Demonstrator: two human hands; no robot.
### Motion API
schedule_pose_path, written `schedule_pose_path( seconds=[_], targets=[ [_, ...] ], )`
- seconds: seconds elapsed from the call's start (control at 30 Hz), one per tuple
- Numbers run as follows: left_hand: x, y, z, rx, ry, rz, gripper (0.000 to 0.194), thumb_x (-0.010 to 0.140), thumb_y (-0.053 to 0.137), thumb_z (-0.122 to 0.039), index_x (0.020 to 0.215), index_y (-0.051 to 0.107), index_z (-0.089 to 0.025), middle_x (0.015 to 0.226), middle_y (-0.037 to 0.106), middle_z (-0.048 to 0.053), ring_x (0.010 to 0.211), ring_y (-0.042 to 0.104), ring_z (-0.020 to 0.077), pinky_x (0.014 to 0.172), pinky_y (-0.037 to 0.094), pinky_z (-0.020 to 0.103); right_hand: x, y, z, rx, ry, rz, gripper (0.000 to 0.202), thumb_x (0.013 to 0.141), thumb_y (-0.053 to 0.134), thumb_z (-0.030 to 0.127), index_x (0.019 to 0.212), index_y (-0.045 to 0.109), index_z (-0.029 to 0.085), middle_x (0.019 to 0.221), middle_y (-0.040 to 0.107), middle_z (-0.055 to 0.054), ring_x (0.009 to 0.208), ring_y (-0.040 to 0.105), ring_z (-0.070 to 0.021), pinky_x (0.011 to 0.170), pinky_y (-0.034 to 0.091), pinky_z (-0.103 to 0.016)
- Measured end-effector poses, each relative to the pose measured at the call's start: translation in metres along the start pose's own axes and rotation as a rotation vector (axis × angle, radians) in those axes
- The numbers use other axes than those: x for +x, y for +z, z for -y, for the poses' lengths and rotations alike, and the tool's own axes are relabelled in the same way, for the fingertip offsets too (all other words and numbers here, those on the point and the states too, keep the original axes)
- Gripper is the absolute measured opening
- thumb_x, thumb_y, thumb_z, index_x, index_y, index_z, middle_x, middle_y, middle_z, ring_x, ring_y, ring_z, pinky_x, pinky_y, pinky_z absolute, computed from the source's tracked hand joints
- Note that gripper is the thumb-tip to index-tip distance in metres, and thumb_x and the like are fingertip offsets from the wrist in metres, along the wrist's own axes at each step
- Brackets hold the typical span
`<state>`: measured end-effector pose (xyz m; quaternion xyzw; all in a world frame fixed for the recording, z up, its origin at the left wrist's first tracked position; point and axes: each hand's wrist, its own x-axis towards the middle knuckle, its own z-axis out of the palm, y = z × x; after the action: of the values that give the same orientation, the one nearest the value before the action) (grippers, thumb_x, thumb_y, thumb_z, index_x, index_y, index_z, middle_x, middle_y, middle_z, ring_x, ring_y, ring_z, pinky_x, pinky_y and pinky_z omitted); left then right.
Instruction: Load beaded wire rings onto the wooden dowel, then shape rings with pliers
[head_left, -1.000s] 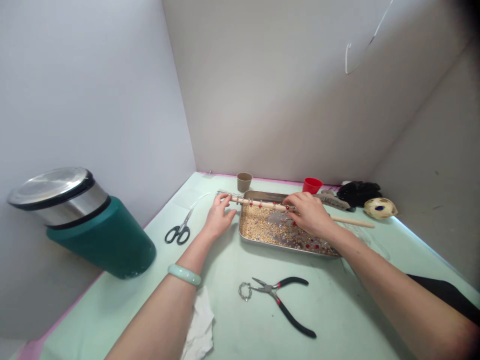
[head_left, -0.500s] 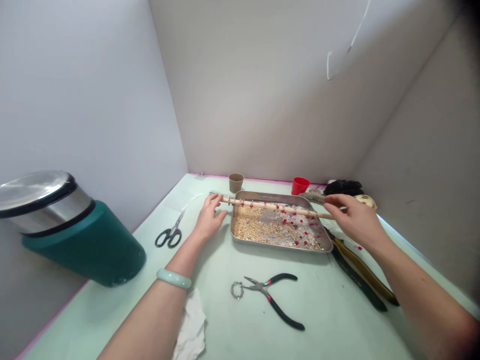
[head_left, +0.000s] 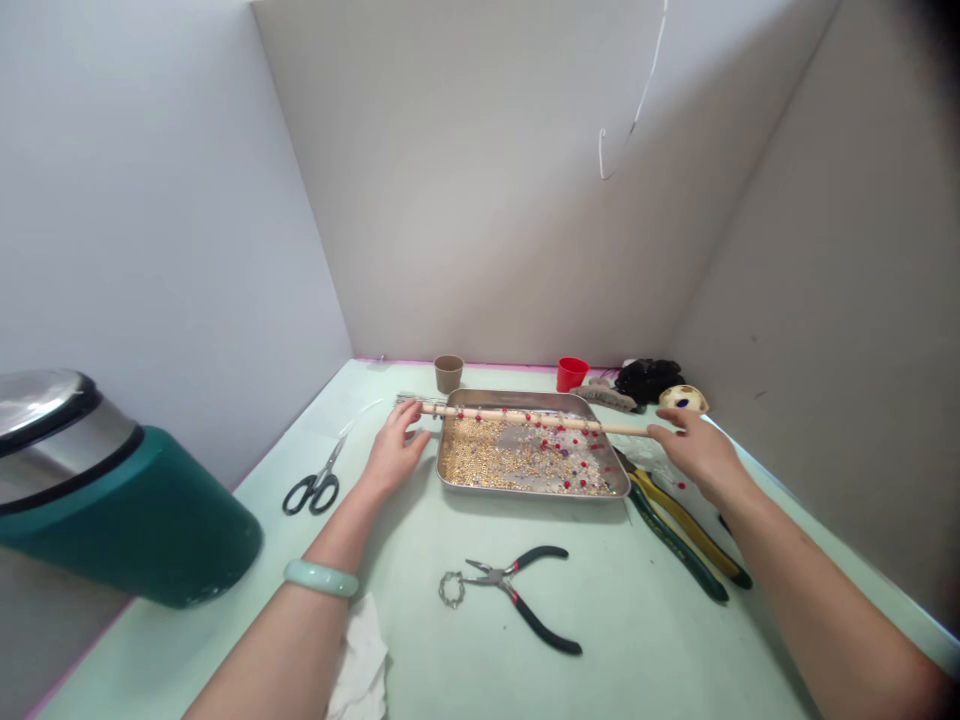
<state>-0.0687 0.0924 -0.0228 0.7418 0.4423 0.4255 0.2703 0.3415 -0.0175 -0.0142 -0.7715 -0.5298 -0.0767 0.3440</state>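
A pale wooden stick (head_left: 517,416) lies crosswise over a metal tray (head_left: 532,493), with red and clear beads strung along it. My left hand (head_left: 394,447) is closed round the stick's left end, where a bundle of thin metal wires (head_left: 405,398) pokes out. At the other end, my right hand (head_left: 697,450) pinches the stick's tip between thumb and fingers. Small gold beads (head_left: 480,455) fill the tray's left part; clear, red and purple beads lie scattered on its right. Nearer me are black-handled pliers (head_left: 517,590), their jaws touching a small ring of twisted wire (head_left: 451,590).
Scissors (head_left: 319,490) and a green tumbler (head_left: 165,520) stand to the left. Green-yellow pliers (head_left: 679,525) lie right of the tray. Behind are a brown cup (head_left: 448,374), a red cup (head_left: 572,375), a hair claw (head_left: 604,398) and a black bundle (head_left: 649,382). Tissue (head_left: 360,665) lies by my left forearm.
The view has shifted, so things sit farther left. My right hand has lowered and its fingers now meet the stick's tip. The stick looks more level; my left hand keeps its hold.
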Motion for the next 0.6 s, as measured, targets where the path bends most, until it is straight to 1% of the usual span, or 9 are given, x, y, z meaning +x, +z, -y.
schedule_pose_path(
  seconds=[0.07, 0.1, 0.2, 0.27, 0.33, 0.43, 0.53, 0.6],
  targets=[
    [0.000, 0.000, 0.000, 0.008, 0.006, -0.004, 0.049, 0.079, 0.053, -0.028, 0.126, 0.052, -0.016, 0.139, 0.040, 0.013, 0.114, 0.053, 0.0251, 0.093, 0.050, 0.039, -0.002, -0.001, 0.010, -0.021, -0.072, -0.026, 0.025, 0.084, 0.054, 0.034, 0.101, 0.063, 0.018, 0.116, 0.059, -0.014, 0.110, 0.051, -0.0305, 0.093, 0.038, -0.052],
    [0.001, 0.000, 0.000, 0.014, 0.010, -0.008, 0.048, 0.079, 0.052, -0.028, 0.125, 0.053, -0.015, 0.139, 0.040, 0.013, 0.114, 0.053, 0.0253, 0.093, 0.049, 0.039, -0.004, -0.001, 0.017, -0.020, -0.133, -0.019, 0.024, 0.083, 0.053, 0.033, 0.099, 0.064, 0.019, 0.116, 0.059, -0.014, 0.112, 0.049, -0.0321, 0.095, 0.036, -0.052],
    [0.001, 0.000, -0.003, 0.030, 0.021, -0.018, 0.047, 0.079, 0.052, -0.029, 0.123, 0.055, -0.013, 0.142, 0.037, 0.013, 0.116, 0.053, 0.0261, 0.094, 0.049, 0.039, -0.007, 0.004, 0.039, 0.014, -0.355, 0.116, 0.023, 0.081, 0.055, 0.035, 0.098, 0.066, 0.025, 0.107, 0.066, -0.006, 0.107, 0.054, -0.0278, 0.091, 0.040, -0.043],
    [0.000, 0.000, -0.005, 0.047, 0.022, -0.011, 0.047, 0.079, 0.051, -0.029, 0.124, 0.055, -0.014, 0.144, 0.036, 0.013, 0.118, 0.052, 0.0269, 0.095, 0.048, 0.040, -0.007, 0.009, 0.050, 0.017, -0.439, 0.165, 0.024, 0.079, 0.058, 0.033, 0.100, 0.065, 0.026, 0.106, 0.067, -0.004, 0.106, 0.054, -0.0280, 0.087, 0.041, -0.044],
    [0.000, -0.001, -0.006, 0.062, 0.021, -0.001, 0.048, 0.079, 0.051, -0.029, 0.125, 0.054, -0.014, 0.144, 0.037, 0.013, 0.121, 0.049, 0.0275, 0.097, 0.047, 0.041, -0.006, 0.015, 0.056, 0.007, -0.480, 0.189, 0.024, 0.077, 0.059, 0.031, 0.100, 0.065, 0.025, 0.106, 0.067, -0.005, 0.104, 0.054, -0.0291, 0.083, 0.041, -0.045],
    [0.001, -0.001, -0.006, 0.070, 0.026, 0.000, 0.049, 0.079, 0.050, -0.029, 0.125, 0.054, -0.013, 0.142, 0.040, 0.013, 0.126, 0.044, 0.0271, 0.099, 0.046, 0.040, -0.002, 0.021, 0.056, -0.011, -0.507, 0.213, 0.021, 0.076, 0.061, 0.026, 0.097, 0.065, 0.023, 0.101, 0.068, -0.007, 0.098, 0.054, -0.0285, 0.079, 0.041, -0.044],
    [0.001, 0.000, -0.004, 0.076, 0.024, 0.002, 0.050, 0.079, 0.050, -0.030, 0.126, 0.053, -0.013, 0.143, 0.039, 0.013, 0.126, 0.044, 0.0269, 0.100, 0.044, 0.040, 0.003, 0.023, 0.053, -0.019, -0.527, 0.244, 0.017, 0.080, 0.060, 0.028, 0.095, 0.064, 0.020, 0.100, 0.066, -0.007, 0.097, 0.054, -0.0244, 0.082, 0.041, -0.043],
    [0.001, 0.000, -0.003, 0.084, 0.016, 0.004, 0.051, 0.079, 0.050, -0.030, 0.127, 0.052, -0.014, 0.143, 0.039, 0.012, 0.125, 0.045, 0.0271, 0.100, 0.044, 0.040, 0.006, 0.023, 0.052, -0.017, -0.542, 0.276, 0.020, 0.083, 0.057, 0.032, 0.097, 0.063, 0.019, 0.101, 0.064, -0.006, 0.098, 0.055, -0.0215, 0.084, 0.042, -0.042]
  ],
)
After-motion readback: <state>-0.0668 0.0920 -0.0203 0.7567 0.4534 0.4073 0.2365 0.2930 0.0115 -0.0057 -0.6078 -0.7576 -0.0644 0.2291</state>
